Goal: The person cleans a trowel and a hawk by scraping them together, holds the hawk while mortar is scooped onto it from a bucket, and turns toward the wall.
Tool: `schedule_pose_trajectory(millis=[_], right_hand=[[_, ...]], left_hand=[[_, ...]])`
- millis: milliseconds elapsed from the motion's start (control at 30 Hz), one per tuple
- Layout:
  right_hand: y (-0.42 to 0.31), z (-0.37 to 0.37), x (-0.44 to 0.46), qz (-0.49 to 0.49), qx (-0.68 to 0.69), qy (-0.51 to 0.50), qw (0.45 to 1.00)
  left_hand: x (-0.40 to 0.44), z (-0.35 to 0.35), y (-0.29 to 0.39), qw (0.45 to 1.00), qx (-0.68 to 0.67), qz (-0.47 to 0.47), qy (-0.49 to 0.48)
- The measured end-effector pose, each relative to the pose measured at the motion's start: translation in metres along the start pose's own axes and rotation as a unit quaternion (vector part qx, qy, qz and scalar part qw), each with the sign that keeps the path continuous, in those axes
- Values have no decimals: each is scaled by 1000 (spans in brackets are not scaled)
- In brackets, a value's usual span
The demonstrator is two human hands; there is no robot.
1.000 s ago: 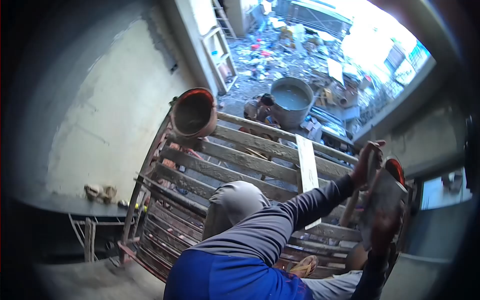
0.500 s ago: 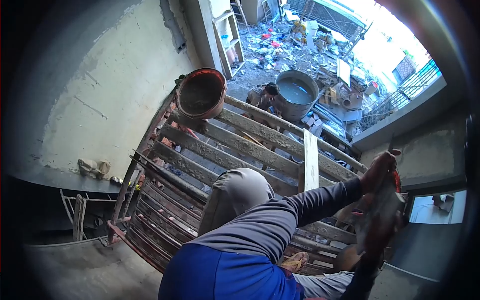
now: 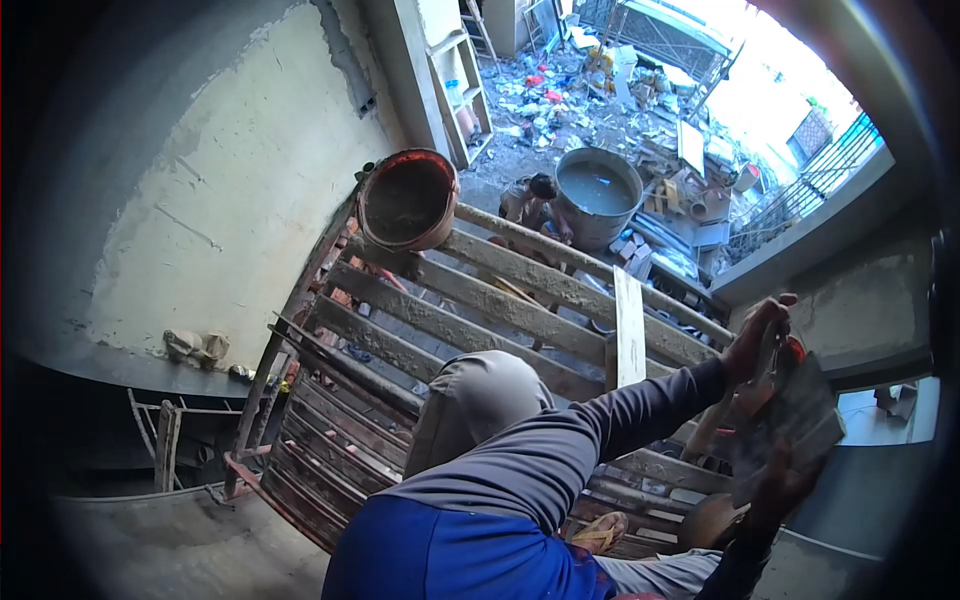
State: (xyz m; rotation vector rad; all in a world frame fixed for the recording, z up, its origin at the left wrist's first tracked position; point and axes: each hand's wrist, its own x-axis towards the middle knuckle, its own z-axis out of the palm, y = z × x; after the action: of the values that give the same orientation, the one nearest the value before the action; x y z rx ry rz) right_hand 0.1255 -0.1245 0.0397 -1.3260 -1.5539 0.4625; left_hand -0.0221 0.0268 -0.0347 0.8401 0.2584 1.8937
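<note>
My left hand (image 3: 758, 342), at the end of a grey sleeve, is closed at the right side of the view. Its fingers wrap round a narrow tool part whose kind I cannot make out. Just below it is a flat, grey, mortar-stained board (image 3: 795, 425), tilted, with a pale edge. My right hand (image 3: 780, 487) is dark and slightly blurred at the lower end of this board, fingers closed on it. A reddish thing shows behind the board near my left hand. My bent knee (image 3: 492, 388) and one sandalled foot (image 3: 603, 530) are over the slatted platform (image 3: 520, 310).
A bucket of grey mortar (image 3: 410, 200) stands at the platform's far left corner. Gaps separate the mortar-crusted planks. Below, a person (image 3: 535, 200) crouches beside a large drum of water (image 3: 598, 190). Rubble and litter (image 3: 560, 100) cover the ground. A plastered wall (image 3: 240, 190) rises left.
The board has turned so that more of its flat face shows, and it is less blurred. My right hand has moved slightly right. The whole view has shifted a little.
</note>
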Motion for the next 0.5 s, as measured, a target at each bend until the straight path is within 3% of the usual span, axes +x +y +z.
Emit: schedule_pose_trajectory(millis=[67, 100, 133, 167, 233, 300, 400, 467, 500], right_hand=[[41, 0, -7, -120, -212, -42, 969], [44, 2, -5, -130, -243, -48, 960], [47, 3, -4, -140, -274, -54, 950], [50, 4, -2, -151, -304, -60, 939], [37, -4, 4, -129, -236, -56, 961], [26, -7, 5, -102, -188, -56, 975], [48, 3, 0, -153, -289, -64, 943], [46, 0, 3, -137, -275, -65, 949], [42, -1, 6, -109, -230, -54, 966]], left_hand=[[-1, -2, -12, 999, -42, -3, -17], [2, 2, -13, 997, -66, -2, -31], [-1, 0, -10, 998, 34, 23, -52], [-1, 0, -7, 999, -18, -25, -35], [-3, -3, -3, 986, -115, -118, 10], [-3, -3, 1, 996, -54, -71, 17], [-2, 4, -13, 997, 71, 22, -4], [-8, 1, -20, 1000, 25, 4, -5], [-4, -2, -9, 998, -33, -56, 2]])
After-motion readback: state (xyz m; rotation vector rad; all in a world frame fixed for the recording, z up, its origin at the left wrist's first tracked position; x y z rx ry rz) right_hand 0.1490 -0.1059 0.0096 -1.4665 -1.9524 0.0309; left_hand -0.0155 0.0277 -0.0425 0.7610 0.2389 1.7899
